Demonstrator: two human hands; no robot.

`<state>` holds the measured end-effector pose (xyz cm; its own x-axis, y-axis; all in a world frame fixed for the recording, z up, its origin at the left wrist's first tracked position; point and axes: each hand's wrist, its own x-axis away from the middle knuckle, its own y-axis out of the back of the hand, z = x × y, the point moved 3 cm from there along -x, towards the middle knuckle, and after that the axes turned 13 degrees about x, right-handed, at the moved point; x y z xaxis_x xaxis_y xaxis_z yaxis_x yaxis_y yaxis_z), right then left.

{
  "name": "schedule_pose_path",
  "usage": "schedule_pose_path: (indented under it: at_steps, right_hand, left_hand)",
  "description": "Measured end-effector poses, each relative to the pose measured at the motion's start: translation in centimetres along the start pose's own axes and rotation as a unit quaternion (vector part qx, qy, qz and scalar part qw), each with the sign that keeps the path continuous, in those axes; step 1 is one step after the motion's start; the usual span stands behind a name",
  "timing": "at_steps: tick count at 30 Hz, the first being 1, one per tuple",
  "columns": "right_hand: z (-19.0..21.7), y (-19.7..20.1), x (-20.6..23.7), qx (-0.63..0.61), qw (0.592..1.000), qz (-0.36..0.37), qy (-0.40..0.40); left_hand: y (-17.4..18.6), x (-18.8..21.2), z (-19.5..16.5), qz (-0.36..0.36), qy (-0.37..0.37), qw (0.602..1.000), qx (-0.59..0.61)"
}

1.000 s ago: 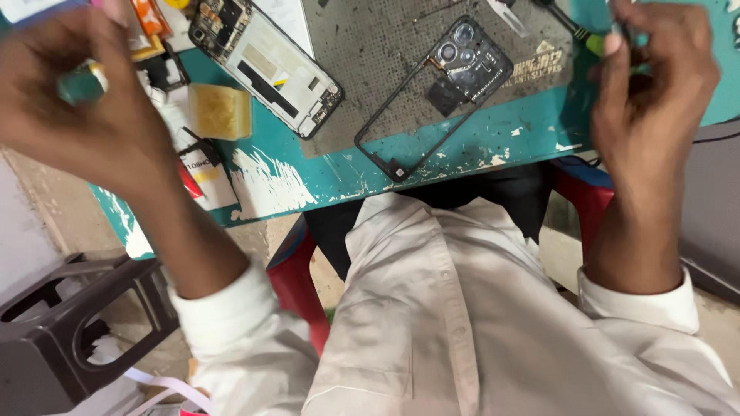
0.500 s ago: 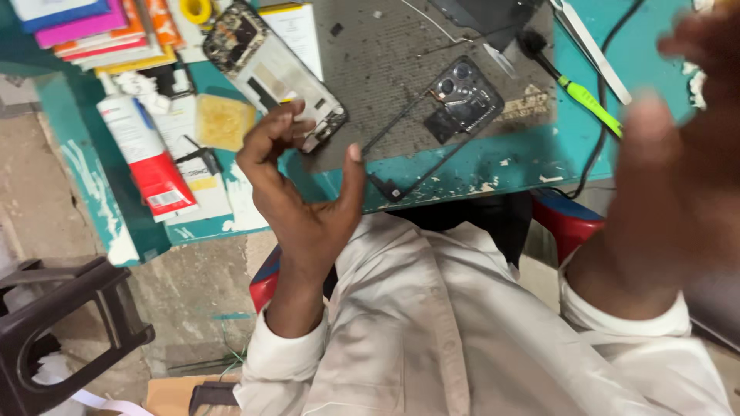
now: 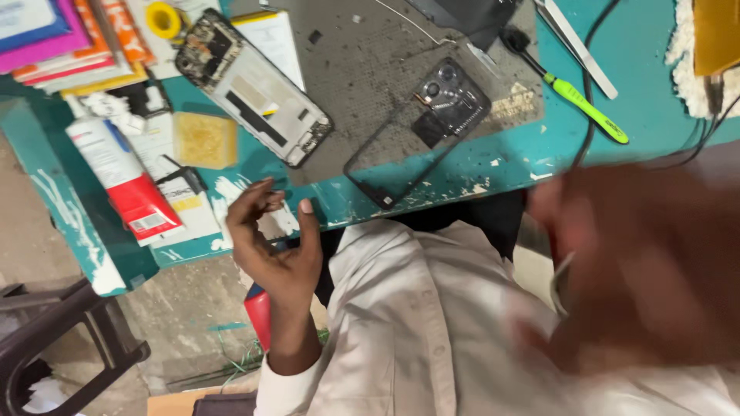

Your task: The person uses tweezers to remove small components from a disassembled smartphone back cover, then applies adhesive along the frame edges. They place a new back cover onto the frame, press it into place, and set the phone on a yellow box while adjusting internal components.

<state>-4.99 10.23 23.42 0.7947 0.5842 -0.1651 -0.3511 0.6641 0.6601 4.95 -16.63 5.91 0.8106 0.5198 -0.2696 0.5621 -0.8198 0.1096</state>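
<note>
Left hand hovers at table edge, fingers loosely curled, empty. Right hand blurred — grip cannot be told. Phone rear frame overhangs the edge — a careless knock could tip it off.

Your workbench is painted teal, the paint chipped and scuffed to white along its edge. On it lies a matt grey mat, rough and speckled with debris. The opened phone shows bare metal and a smooth pale panel; the black phone frame looks like plastic. The screwdriver has a glossy green plastic handle. Your shirt is soft pale cloth.
</note>
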Motion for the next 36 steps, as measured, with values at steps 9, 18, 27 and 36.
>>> schedule_pose_path:
  at_steps: [9, 18, 27, 36]
  right_hand:
    - [-4.9, -12.3, -2.3, 0.168, 0.986, -0.009, 0.002]
    - [-3.0, -15.4, -2.6, 0.289, 0.951, 0.074, 0.075]
    - [-2.9, -13.0, -1.6, 0.275, 0.954, 0.081, 0.089]
    - [-6.1, -12.0, -8.1, 0.341, 0.929, 0.038, 0.139]
  left_hand:
    - [0.8, -2.5, -1.5, 0.004, -0.006, 0.998, -0.062]
    - [2.5, -2.3, -1.4, -0.009, -0.019, 0.995, -0.094]
    - [2.7, -2.1, -1.3, -0.013, -0.022, 0.997, -0.068]
    - [4.0, -1.6, -1.7, -0.031, -0.018, 0.997, -0.070]
